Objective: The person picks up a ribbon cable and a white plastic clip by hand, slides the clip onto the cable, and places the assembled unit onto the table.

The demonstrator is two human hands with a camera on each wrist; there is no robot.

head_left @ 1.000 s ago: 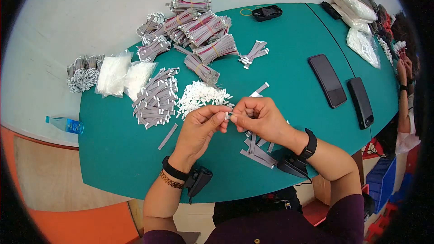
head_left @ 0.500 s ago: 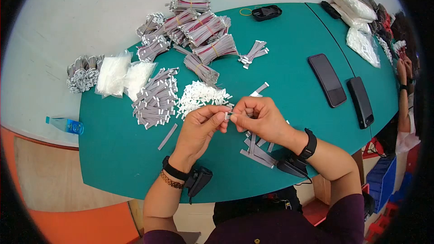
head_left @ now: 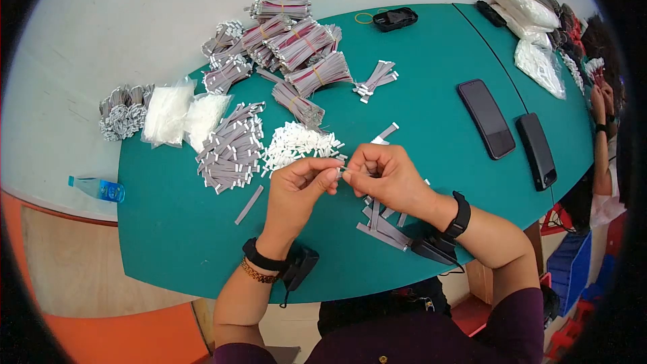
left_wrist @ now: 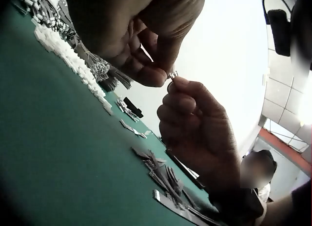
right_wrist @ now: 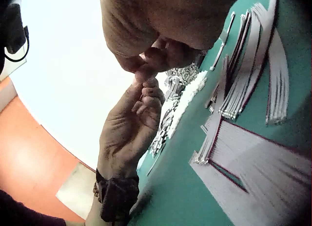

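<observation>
In front of the chest, my left hand (head_left: 294, 189) and right hand (head_left: 392, 176) meet fingertip to fingertip above the table. Between them is a small white connector (left_wrist: 172, 75), pinched by thumb and forefinger from both sides. Most of it is hidden by the fingertips, and I cannot tell whether a cable end is in it. Just beyond the left hand lies a heap of loose white connectors (head_left: 296, 143). Beside and beneath the right forearm are several short grey ribbon cables (head_left: 383, 232) with white ends.
A pile of grey ribbon cables (head_left: 232, 152) lies left of the white heap. Banded cable bundles (head_left: 300, 44) are stacked behind, near bags of white parts (head_left: 168, 113). Two black phone-like devices (head_left: 486, 120) lie to the right. Another person's hands (head_left: 600, 101) show at far right.
The left wrist has turned slightly and its fingers have shifted a little at the connector, which shows less now. The right hand keeps nearly the same pose.
</observation>
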